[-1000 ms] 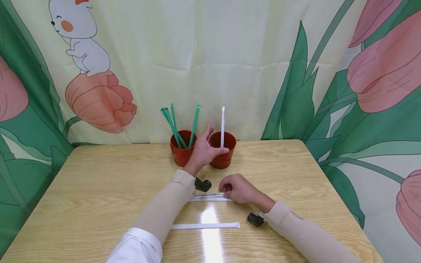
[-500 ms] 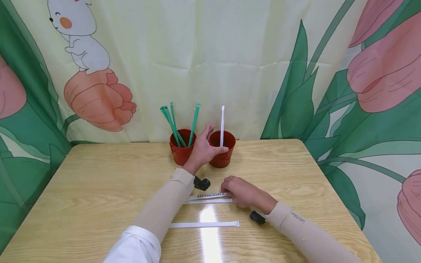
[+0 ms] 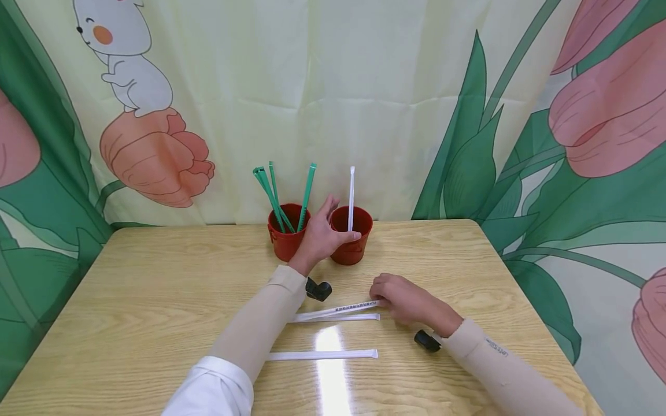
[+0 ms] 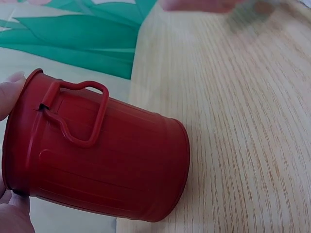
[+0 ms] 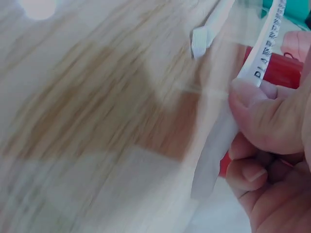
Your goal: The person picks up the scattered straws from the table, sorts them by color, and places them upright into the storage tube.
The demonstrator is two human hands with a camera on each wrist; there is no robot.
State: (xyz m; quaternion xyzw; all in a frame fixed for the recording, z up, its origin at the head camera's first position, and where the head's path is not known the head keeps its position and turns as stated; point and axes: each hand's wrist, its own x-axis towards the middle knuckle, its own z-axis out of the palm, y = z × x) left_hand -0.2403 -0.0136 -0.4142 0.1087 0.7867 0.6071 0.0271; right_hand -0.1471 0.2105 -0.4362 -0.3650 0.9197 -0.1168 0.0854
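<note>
My left hand (image 3: 325, 238) grips the rim of the right-hand red bucket (image 3: 350, 254), thumb on the near side. One white wrapped straw (image 3: 351, 196) stands upright in that bucket. In the left wrist view the bucket (image 4: 121, 160) shows its wire handle, with fingertips at its rim. Between thumb and fingers, my right hand (image 3: 408, 300) pinches the end of a paper-wrapped straw (image 5: 265, 53) with dark printing. That straw slants up toward the hand, its far end behind the left forearm. Below it on the table lies another white straw (image 3: 364, 317).
Left of the gripped bucket stands a second red bucket (image 3: 285, 248) holding several green straws (image 3: 307, 196). Nearer on the wooden table (image 3: 171, 300) lies one more white straw (image 3: 333, 355). Black wrist cameras sit at both wrists. A printed curtain (image 3: 380, 86) hangs behind.
My right hand has drawn to the right with the printed straw pinched in it, raising that end off the straw beneath. The left hand has stayed on the bucket.
</note>
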